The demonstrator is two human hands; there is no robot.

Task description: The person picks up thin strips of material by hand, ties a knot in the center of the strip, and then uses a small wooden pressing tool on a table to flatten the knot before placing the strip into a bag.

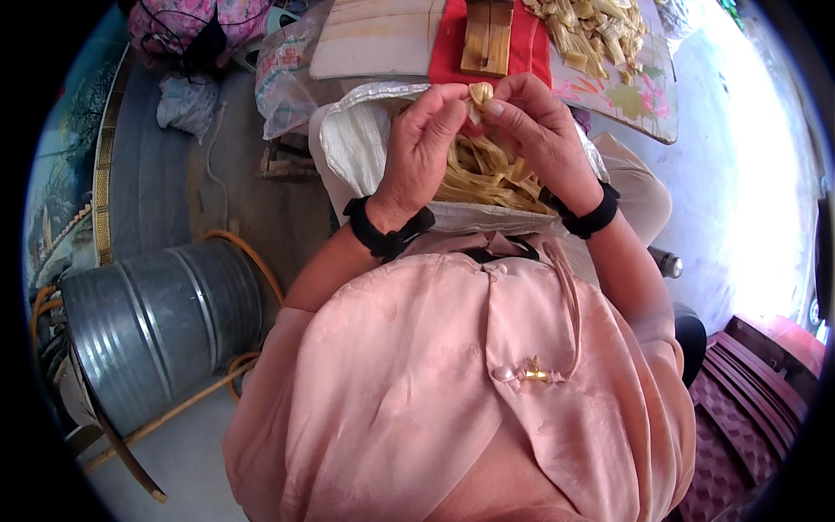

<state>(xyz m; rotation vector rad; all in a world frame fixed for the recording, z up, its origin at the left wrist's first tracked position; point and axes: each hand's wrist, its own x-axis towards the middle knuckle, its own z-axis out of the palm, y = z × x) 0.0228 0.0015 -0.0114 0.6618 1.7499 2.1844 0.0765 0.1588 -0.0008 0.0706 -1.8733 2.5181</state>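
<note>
Between my fingertips is a small folded piece of pale yellow dried leaf strip (478, 94), held above my lap. My left hand (422, 139) pinches it from the left, and my right hand (544, 122) pinches it from the right. Under both hands, a white woven sack (352, 143) lies open across my lap, with many long dried leaf strips (487, 174) inside it. Each wrist wears a black band. The exact fold of the piece is partly covered by my fingers.
Ahead stands a low table (374, 39) with a red cloth (531, 52), a wooden block (487, 39) and a pile of folded leaf pieces (600, 35). A plastic bag (296, 70) hangs at its left. A metal drum (165, 322) lies at left; maroon panels (739, 418) lean at right.
</note>
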